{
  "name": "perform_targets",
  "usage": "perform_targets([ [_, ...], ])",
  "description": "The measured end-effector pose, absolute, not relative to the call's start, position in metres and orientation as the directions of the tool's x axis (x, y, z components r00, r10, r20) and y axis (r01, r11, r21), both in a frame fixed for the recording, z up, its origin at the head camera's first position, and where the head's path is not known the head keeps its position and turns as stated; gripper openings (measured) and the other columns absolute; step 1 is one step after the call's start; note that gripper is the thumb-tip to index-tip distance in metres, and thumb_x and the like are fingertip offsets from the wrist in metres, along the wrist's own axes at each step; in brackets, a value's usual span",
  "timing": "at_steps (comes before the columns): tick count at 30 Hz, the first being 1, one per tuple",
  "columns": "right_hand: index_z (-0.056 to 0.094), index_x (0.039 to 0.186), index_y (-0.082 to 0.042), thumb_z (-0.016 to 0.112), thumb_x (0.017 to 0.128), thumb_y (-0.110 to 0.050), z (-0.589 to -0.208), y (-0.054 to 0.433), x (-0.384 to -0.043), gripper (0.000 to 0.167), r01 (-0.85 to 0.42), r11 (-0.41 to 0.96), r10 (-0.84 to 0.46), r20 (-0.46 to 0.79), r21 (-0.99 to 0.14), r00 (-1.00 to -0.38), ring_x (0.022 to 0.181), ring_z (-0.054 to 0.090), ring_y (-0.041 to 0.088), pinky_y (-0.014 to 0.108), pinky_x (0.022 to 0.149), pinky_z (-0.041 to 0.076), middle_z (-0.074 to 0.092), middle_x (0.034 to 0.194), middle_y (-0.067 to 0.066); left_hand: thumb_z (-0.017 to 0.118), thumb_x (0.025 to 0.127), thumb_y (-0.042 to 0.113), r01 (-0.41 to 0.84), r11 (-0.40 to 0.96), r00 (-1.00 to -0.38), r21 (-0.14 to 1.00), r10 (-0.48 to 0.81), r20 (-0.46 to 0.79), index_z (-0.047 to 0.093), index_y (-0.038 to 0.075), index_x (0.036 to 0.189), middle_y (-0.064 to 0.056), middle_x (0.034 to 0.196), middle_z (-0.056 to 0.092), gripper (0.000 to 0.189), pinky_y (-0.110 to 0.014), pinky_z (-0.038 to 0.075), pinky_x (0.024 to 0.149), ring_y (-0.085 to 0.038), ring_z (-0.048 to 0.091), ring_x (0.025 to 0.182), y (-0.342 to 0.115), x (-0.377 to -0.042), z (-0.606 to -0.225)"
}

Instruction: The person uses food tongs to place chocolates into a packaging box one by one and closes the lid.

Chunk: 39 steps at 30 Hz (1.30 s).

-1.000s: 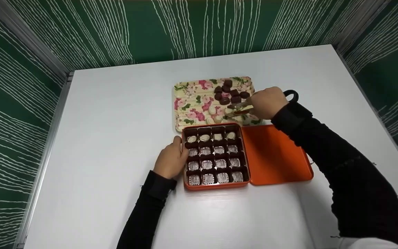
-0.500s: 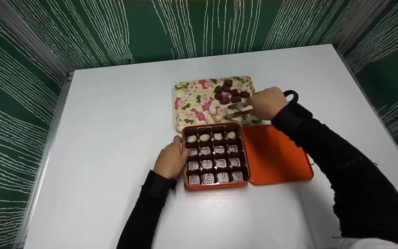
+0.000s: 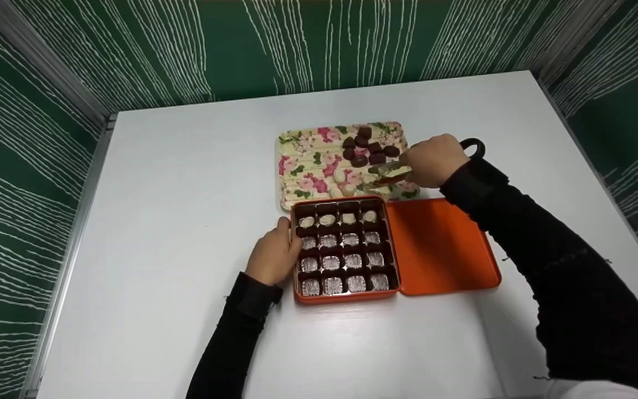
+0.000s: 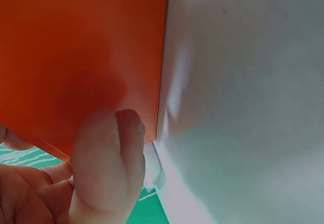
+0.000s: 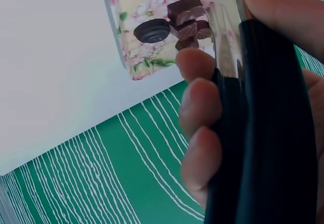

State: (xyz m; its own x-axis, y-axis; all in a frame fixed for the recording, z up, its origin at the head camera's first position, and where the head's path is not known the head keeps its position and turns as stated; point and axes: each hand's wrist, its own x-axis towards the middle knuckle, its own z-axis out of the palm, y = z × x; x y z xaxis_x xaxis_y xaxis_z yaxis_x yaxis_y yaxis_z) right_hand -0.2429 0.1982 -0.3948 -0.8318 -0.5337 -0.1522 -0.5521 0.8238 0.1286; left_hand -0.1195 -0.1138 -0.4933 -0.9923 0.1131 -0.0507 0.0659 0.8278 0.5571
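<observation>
My left hand (image 3: 273, 256) grips the left side of an orange box (image 3: 346, 299); the left wrist view has the thumb against the box wall (image 4: 121, 31). The box's brown divided insert (image 3: 341, 229) holds white chocolates (image 3: 327, 220) along its far row, and the other rows show bare, shiny bottoms. My right hand (image 3: 435, 160) holds metal tongs (image 3: 392, 179) with black handles (image 5: 276, 112). Their tips are over the near right part of a floral tray (image 3: 302, 160), among white chocolates (image 3: 339, 176). Whether the tips pinch a chocolate cannot be told.
Several dark chocolates (image 3: 375, 159) lie at the tray's far right. An orange lid (image 3: 446, 249) lies flat against the box's right side, under my right forearm. The white table (image 3: 175, 221) meets green walls (image 3: 241, 50) with white streaks at the back and sides.
My right hand and the tongs shift slightly right and away from me over the last half second. My left hand stays on the box, which has not visibly moved.
</observation>
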Motion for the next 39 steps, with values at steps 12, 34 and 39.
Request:
perform_targets([
  [12,0.074,0.099,-0.01,0.068,0.09,-0.021,-0.395,0.188,-0.25,0.015,-0.58,0.79,-0.555,-0.171,0.197,-0.814,0.053,0.046,0.024,0.033,0.05,0.027,0.055,0.061,0.009,0.046,0.097,0.024,0.049,0.822,-0.993,0.568,0.102,-0.062,0.05,0.005,0.113,-0.006,0.07,0.058,0.025,-0.04,0.05,0.059,-0.025,0.059,0.063,-0.114,-0.12,-0.493],
  [34,0.067,0.092,-0.011,0.066,0.089,-0.02,-0.342,0.169,-0.223,0.009,-0.648,0.743,-0.632,-0.145,0.166,-0.762,0.053,0.042,0.022,0.037,0.051,0.032,0.044,0.059,0.004,0.045,0.098,0.025,0.054,0.823,-0.992,0.565,0.108,-0.063,0.05,0.003,0.116,-0.009,0.075,0.062,0.028,-0.043,0.053,0.064,-0.028,0.064,0.068,-0.115,-0.12,-0.493],
  [39,0.064,0.088,-0.012,0.068,0.088,-0.024,-0.34,0.146,-0.204,0.012,-0.732,0.666,-0.715,-0.156,0.145,-0.681,0.049,0.03,0.015,0.031,0.047,0.024,0.032,0.055,-0.002,0.046,0.098,0.026,0.047,0.82,-0.992,0.57,0.106,-0.072,0.05,0.002,0.12,-0.01,0.078,0.063,0.032,-0.043,0.053,0.066,-0.029,0.064,0.07,-0.115,-0.12,-0.492],
])
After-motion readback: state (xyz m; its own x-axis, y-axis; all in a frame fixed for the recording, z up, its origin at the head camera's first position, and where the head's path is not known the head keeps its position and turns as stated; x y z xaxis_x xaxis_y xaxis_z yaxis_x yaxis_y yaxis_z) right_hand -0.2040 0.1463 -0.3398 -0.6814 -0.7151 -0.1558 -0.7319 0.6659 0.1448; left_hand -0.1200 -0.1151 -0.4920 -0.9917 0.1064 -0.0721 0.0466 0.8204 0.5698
